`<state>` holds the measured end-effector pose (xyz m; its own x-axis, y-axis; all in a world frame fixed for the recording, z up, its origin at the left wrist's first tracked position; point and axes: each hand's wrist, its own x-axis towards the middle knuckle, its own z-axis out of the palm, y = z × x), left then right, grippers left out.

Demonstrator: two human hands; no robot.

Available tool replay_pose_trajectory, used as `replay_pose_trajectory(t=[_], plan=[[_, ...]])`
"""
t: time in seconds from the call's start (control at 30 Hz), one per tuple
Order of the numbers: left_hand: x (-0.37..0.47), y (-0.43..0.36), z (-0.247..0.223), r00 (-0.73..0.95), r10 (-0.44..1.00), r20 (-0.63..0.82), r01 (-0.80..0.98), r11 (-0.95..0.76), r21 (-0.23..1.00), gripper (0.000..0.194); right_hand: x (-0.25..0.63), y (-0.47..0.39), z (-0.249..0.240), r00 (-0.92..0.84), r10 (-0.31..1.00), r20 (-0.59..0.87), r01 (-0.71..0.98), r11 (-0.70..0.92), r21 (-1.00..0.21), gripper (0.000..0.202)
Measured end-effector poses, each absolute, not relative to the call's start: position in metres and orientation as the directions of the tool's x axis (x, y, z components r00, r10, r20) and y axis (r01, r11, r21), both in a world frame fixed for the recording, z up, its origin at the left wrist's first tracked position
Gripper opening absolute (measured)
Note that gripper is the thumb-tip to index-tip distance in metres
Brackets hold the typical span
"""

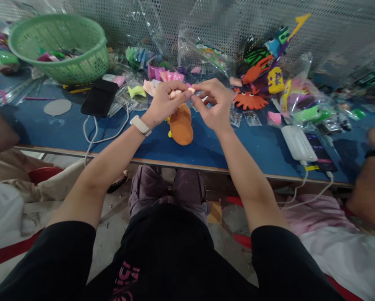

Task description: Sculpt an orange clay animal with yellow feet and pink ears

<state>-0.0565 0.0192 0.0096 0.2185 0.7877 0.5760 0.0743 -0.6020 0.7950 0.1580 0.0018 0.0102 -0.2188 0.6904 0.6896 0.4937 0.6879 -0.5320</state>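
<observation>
My left hand and my right hand meet above the blue table. Between their fingertips is a small pale peach piece, apparently soft modelling clay. The left fingers are closed on it, with more pale lumps showing at the curled fingers; whether these are clay or fingertips I cannot tell. The right thumb and forefinger pinch at its other side. Just below my hands an orange rounded figure with small yellow bits at its left edge lies on the table, its upper end partly hidden by my left hand.
A green basket stands at the back left, near a black phone with a white cable. A red-orange crab figure lies right of my hands. A white power bank sits near the front edge. People sit on both sides.
</observation>
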Motion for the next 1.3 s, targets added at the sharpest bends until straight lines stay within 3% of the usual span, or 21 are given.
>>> replay_pose_trajectory(t=[0.47,0.77,0.9,1.0,1.17,1.3], plan=[[-0.058,0.023,0.010,0.201,0.784,0.588,0.103,-0.614,0.783,0.057,0.155,0.014,0.002,-0.232,0.712,0.663,0.454,0.682,-0.574,0.068],[-0.059,0.033,0.004,0.205,0.762,0.614,0.134,-0.644,0.753,0.040,0.156,0.029,-0.005,-0.216,0.730,0.648,0.408,0.671,-0.619,0.082],[-0.072,0.045,-0.001,0.209,0.718,0.664,0.237,-0.696,0.678,0.025,0.159,0.045,-0.015,-0.212,0.726,0.654,0.370,0.679,-0.634,0.081],[-0.088,0.058,-0.006,0.303,0.673,0.675,0.319,-0.739,0.594,0.012,0.163,0.060,-0.027,-0.209,0.723,0.659,0.359,0.683,-0.635,0.078],[-0.107,0.076,-0.017,0.480,0.651,0.588,0.380,-0.758,0.530,0.033,0.171,0.080,-0.044,-0.158,0.711,0.685,0.346,0.689,-0.636,0.076],[-0.115,0.082,-0.021,0.541,0.655,0.527,0.447,-0.755,0.480,0.036,0.170,0.068,-0.034,-0.188,0.802,0.567,0.321,0.596,-0.736,0.075]])
